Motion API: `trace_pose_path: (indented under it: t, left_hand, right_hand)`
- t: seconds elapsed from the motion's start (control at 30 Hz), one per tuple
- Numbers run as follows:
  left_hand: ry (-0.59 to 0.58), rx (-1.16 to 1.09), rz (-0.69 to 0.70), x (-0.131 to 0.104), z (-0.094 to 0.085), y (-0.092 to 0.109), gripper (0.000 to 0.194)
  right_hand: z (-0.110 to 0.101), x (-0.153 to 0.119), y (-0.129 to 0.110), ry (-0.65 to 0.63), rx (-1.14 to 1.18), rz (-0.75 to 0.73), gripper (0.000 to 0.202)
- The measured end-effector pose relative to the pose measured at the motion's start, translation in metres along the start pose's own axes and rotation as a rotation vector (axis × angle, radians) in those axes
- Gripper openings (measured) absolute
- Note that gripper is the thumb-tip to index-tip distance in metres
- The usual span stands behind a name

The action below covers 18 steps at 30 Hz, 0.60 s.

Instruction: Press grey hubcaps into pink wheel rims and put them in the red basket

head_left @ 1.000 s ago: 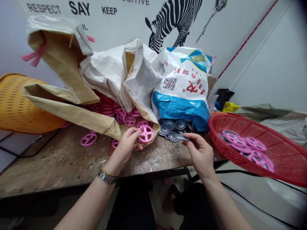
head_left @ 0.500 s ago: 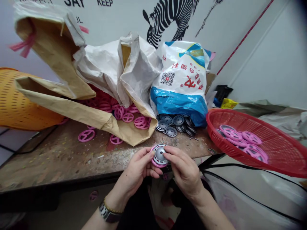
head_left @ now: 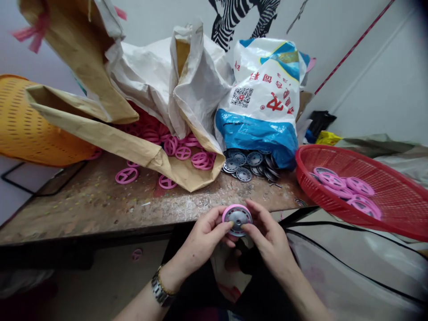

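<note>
Just off the table's front edge, both hands hold one small round piece, a grey slotted disc seated against a pink plastic wheel. My left hand is closed on its left side, thumb on the disc face and fingers underneath. On the right, my right hand pinches the same piece, its thumb pressing the disc's lower edge and its fingers behind the rim. The pink wheel shows mostly as a rim along the top and left; whether the two parts are locked together I cannot tell.
Pink wheels spill from a paper-lined white sack. Grey discs lie below a blue-and-white bag. At right, a red basket holds several pink wheels with discs. An orange basket stands left; black straps cross below.
The piece has tilted more upright, its disc face toward me. My right hand has shifted from fingertips on the disc face to thumb in front, fingers behind. The view has dipped slightly.
</note>
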<state>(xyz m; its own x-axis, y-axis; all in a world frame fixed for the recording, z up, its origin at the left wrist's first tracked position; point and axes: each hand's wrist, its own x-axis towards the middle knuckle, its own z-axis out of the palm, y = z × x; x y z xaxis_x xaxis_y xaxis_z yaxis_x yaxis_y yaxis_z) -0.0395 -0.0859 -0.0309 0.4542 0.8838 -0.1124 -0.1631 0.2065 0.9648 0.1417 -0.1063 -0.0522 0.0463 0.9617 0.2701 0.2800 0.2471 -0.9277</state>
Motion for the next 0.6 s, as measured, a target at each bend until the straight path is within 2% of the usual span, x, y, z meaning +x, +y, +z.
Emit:
trace_pose_path:
  t: [0.07,0.13,0.23,0.37,0.47,0.6]
  left_hand:
    - [-0.02,0.093,0.039,-0.002,0.001,-0.002,0.03]
    - [-0.022,0.212,0.087,-0.003,0.002,-0.004,0.029]
    - [0.0,0.321,0.129,-0.003,0.004,-0.009,0.026]
    - [0.053,0.266,0.089,-0.002,0.01,-0.015,0.016]
    - [0.097,0.297,0.114,0.0,0.013,-0.016,0.015]
    - [0.015,0.292,0.021,0.003,0.01,-0.018,0.021]
  right_hand:
    - [-0.002,0.003,-0.002,-0.094,0.08,0.118,0.026]
    - [-0.004,0.005,-0.005,-0.134,0.104,0.167,0.02]
    - [-0.004,0.004,-0.008,-0.107,0.085,0.188,0.018]
    - [0.003,-0.003,-0.01,-0.028,0.084,0.186,0.017]
    - [0.007,-0.006,-0.007,0.03,0.108,0.21,0.017]
    - [0.005,-0.001,-0.001,0.003,0.156,0.265,0.023]
